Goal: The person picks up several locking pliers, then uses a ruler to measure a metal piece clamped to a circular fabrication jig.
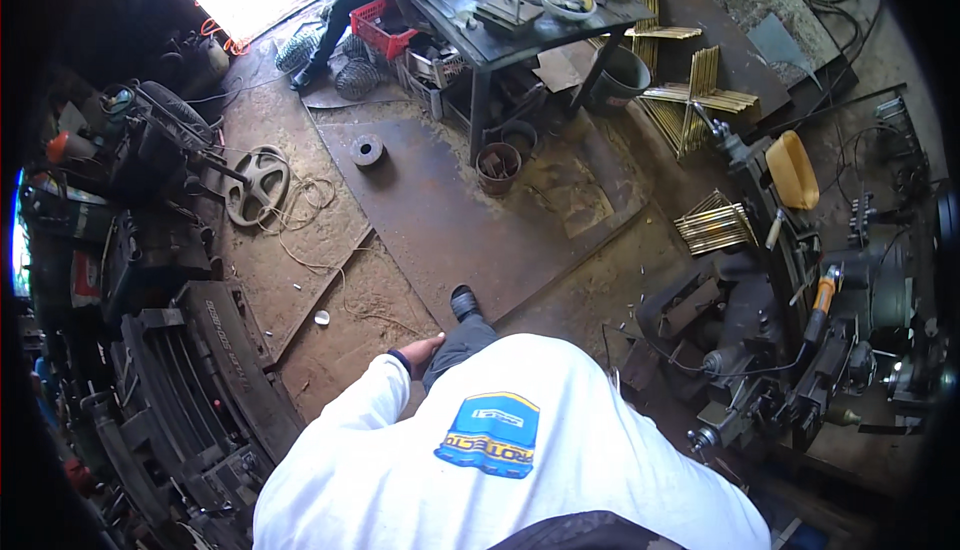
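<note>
Floor (585,278) and brown plate (445,215) before cluttered workbench (515,48); left hand (423,351) at trouser leg (465,344), grip unclear.

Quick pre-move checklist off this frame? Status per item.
1. Left hand free: cannot tell. It hangs beside the leg; no held thing shows.
2. Right hand clear: cannot tell. Out of view.
3. Footing: cannot tell. One shoe is near the edge of the floor plate; the other foot is hidden.
4. Floor free of trip hazards: not ok. A loose cord runs across the left side, and a metal ring stands on the plate.
5. Co-worker apart: ok. Their leg is beyond the plate, by the table.
6. Machine at right stopped: cannot tell from a still.
</note>
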Motion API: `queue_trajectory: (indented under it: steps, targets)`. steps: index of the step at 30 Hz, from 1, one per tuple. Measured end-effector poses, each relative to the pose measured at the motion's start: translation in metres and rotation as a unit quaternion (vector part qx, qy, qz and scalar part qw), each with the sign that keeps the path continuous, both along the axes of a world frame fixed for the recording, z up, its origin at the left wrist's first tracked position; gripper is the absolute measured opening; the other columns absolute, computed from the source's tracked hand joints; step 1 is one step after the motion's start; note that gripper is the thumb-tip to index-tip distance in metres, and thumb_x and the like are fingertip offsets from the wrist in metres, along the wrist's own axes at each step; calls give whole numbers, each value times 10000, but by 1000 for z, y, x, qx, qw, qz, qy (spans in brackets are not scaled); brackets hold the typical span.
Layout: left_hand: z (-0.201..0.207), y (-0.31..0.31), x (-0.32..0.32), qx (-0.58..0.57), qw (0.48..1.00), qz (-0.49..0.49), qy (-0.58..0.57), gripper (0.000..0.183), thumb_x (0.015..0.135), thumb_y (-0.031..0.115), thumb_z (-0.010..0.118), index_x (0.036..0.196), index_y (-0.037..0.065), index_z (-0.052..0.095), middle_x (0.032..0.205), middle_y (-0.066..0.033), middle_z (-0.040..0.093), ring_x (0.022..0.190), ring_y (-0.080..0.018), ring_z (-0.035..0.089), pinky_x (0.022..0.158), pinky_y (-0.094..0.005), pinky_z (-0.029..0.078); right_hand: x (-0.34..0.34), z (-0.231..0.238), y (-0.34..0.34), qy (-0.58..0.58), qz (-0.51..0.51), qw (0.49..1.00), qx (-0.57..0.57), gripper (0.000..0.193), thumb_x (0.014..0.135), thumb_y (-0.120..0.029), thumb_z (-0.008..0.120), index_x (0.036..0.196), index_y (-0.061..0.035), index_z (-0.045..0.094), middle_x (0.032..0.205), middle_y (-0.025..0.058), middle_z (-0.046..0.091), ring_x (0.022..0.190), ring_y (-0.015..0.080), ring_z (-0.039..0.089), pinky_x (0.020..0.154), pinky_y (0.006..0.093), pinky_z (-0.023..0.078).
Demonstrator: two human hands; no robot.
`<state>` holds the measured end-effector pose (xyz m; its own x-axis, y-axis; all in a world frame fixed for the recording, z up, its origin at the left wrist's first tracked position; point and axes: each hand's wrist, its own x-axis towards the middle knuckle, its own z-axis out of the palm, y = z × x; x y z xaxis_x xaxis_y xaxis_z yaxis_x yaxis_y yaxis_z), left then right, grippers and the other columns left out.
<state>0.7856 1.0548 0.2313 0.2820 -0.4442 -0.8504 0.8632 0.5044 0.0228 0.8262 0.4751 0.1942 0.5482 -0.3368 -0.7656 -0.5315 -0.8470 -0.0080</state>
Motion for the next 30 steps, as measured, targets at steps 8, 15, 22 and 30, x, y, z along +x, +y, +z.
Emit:
queue_trajectory:
  steps: [8, 15, 22, 30]
  targets:
    - [73, 132, 118, 239, 964, 36, -115, 343, 956, 374, 519, 1157, 97, 537, 1061, -39, 608, 895, -181, 600, 753, -358, 476, 133, 66, 177, 6, 107, 994, 18, 452, 694, -314, 704, 1018, -1, 679, 1037, 256, 647, 999, 385, 626, 868, 430, 496]
    - [97, 229, 272, 345, 911, -84, -208, 393, 934, 361, 566, 1237, 115, 512, 1089, -28, 604, 925, -174, 593, 741, -360, 460, 192, 59, 252, 49, 95, 993, 52, 399, 725, -364, 667, 915, -16, 709, 895, 220, 685, 852, 345, 681, 750, 400, 527]
    - [97, 359, 403, 442, 857, -111, -238, 407, 919, 332, 590, 1225, 69, 536, 1033, -43, 620, 821, -162, 608, 595, -296, 461, 229, -21, 305, 182, 73, 981, 7, 481, 696, -332, 667, 1099, -70, 677, 1114, 184, 654, 1048, 298, 634, 896, 377, 491]
    - [89, 502, 544, 480, 830, -161, -234, 320, 915, 285, 611, 1157, 80, 568, 872, -8, 603, 644, -112, 557, 477, -261, 412, 276, -17, 384, 21, -104, 991, 76, 416, 712, -288, 664, 1000, 12, 655, 941, 207, 670, 908, 319, 663, 783, 403, 519]
